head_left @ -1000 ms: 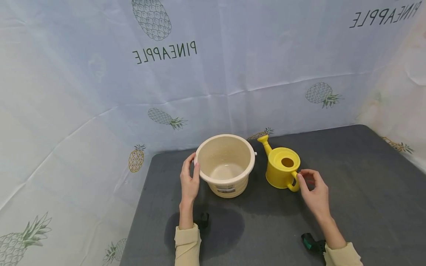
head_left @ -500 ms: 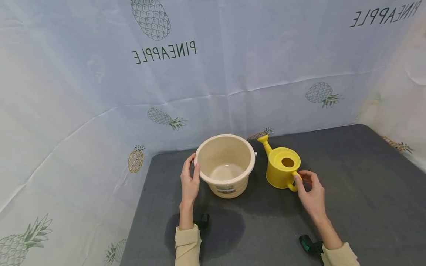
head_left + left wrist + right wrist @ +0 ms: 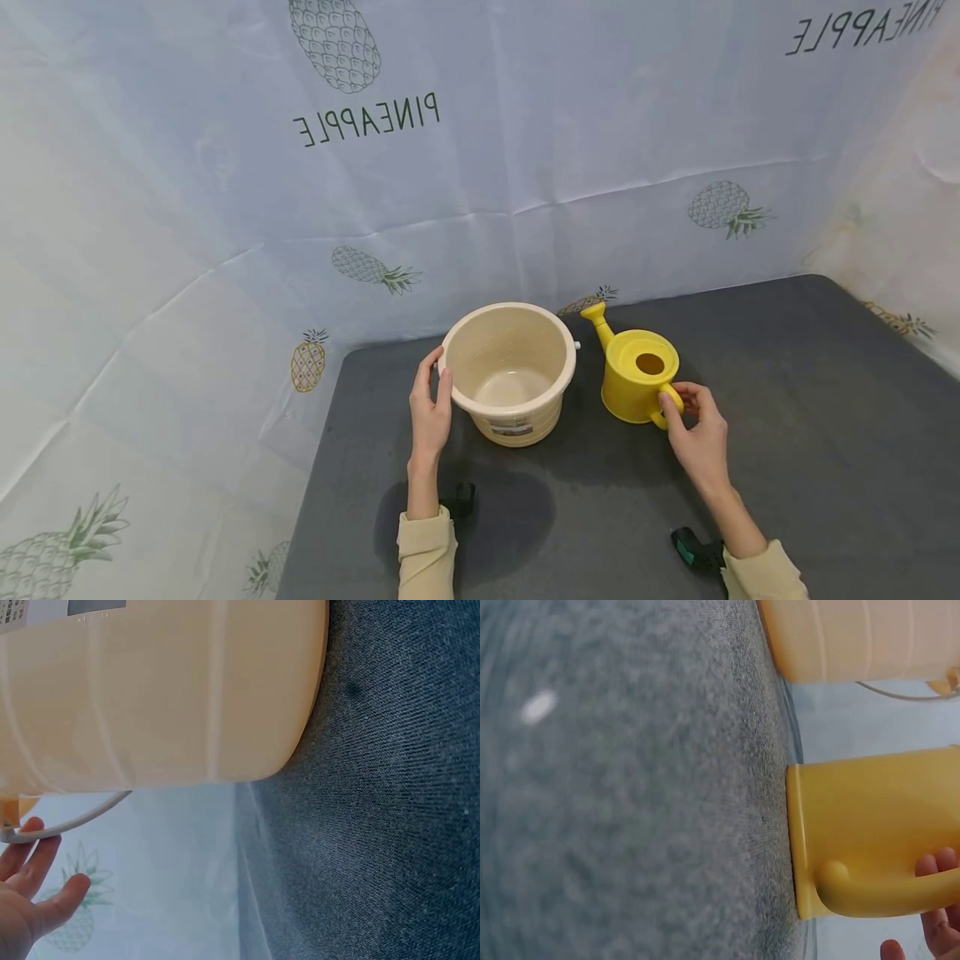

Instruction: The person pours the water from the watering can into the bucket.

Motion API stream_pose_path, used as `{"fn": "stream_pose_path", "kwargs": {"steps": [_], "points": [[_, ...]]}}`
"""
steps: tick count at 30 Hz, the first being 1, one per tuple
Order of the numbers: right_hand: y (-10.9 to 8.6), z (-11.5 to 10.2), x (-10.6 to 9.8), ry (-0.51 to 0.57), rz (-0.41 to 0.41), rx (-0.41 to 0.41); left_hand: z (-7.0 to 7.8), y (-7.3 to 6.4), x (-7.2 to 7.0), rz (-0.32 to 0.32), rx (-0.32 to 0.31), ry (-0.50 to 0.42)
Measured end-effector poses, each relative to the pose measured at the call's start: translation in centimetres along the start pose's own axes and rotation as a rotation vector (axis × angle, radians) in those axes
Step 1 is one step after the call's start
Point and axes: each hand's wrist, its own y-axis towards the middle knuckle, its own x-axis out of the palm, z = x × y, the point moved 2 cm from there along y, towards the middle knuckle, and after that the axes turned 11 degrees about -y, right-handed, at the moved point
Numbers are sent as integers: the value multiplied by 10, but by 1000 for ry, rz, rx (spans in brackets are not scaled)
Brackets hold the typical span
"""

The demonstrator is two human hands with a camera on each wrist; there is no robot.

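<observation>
A cream plastic bucket (image 3: 510, 392) stands upright on the dark table, with a label on its front. At its left rim is my left hand (image 3: 431, 412); in the left wrist view its fingers (image 3: 34, 862) are extended by the bucket's grey bail handle (image 3: 82, 819), with the thumb apart. To the right of the bucket stands a yellow watering can (image 3: 637, 375), its spout up toward the back left. My right hand (image 3: 701, 433) holds the can's handle (image 3: 672, 398). Fingertips show through the handle loop in the right wrist view, and the can's base rests on the cloth.
A dark grey cloth covers the table (image 3: 600, 517). Behind it hangs a pale curtain (image 3: 510, 150) printed with pineapples. Dark straps with mounts (image 3: 693, 550) sit at both wrists, below the cream sleeves. The can and bucket stand close together.
My right hand has moved slightly left and its fingers have come round the watering can's handle. The left hand and the bucket have stayed put.
</observation>
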Motion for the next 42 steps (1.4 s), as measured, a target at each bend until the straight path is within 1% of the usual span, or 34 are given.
{"fn": "stream_pose_path", "kwargs": {"steps": [3, 5, 8, 10, 13, 17, 24, 27, 34, 37, 42], "points": [[1, 2, 2, 20, 14, -16, 0, 0, 0, 2, 5, 7], [1, 13, 7, 27, 30, -43, 0, 0, 0, 1, 12, 13], [1, 36, 17, 53, 53, -91, 0, 0, 0, -4, 16, 5], [1, 49, 23, 52, 66, -117, 0, 0, 0, -10, 16, -5], [1, 52, 24, 56, 74, -136, 1, 0, -1, -14, 12, -18], [1, 43, 21, 72, 72, -128, 1, 0, -1, -13, 6, -13], [1, 1, 6, 105, 30, -28, 1, 0, 0, -9, -10, -18], [2, -6, 5, 131, 25, 0, 1, 0, 0, -9, -11, -23], [1, -29, -2, 207, 30, 22, 0, 0, -1, -10, -15, -17], [0, -34, -4, 215, 44, 46, -1, 0, -2, -15, -25, -14], [0, -31, -4, 243, 67, 54, 0, 1, -2, -20, -26, -19]]}}
